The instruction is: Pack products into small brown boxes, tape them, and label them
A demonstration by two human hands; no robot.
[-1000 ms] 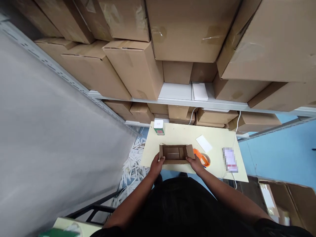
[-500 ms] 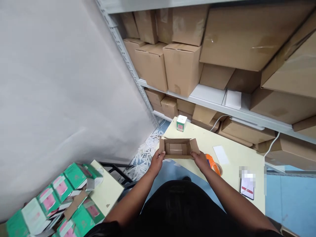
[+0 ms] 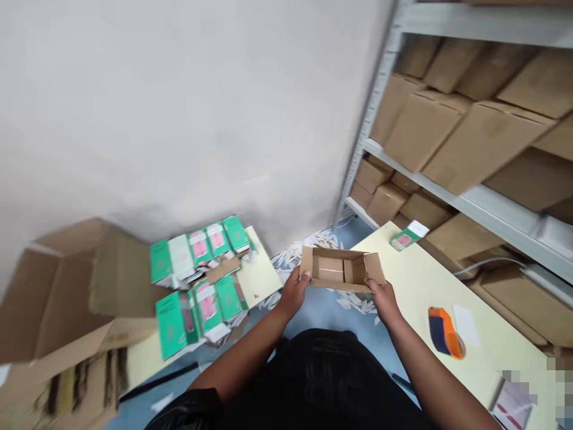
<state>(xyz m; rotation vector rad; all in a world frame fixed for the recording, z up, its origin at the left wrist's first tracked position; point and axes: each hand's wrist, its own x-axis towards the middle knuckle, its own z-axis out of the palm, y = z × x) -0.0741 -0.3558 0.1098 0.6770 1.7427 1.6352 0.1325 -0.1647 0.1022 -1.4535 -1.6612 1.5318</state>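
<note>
A small open cardboard box [image 3: 341,269] is held in the air between two tables, its flaps up and its inside empty. My left hand [image 3: 294,292] grips its left end with the thumb over the rim. My right hand [image 3: 384,298] grips its right end the same way. To the left, green and pink product boxes [image 3: 199,272] lie in rows on a pale yellow table [image 3: 257,276]. One more green and pink box [image 3: 406,236] lies on the far end of the right-hand yellow table [image 3: 416,280].
An orange tape dispenser [image 3: 443,332] and a white card [image 3: 465,325] lie on the right table. A large open carton [image 3: 67,298] stands at the left. Metal shelving [image 3: 487,200] stacked with brown cartons fills the right. White paper strips [image 3: 308,251] litter the blue floor by the wall.
The view has swung left, away from the shelves toward the wall and the left table. Both hands have carried the small box off the right table and leftward, still gripping its ends.
</note>
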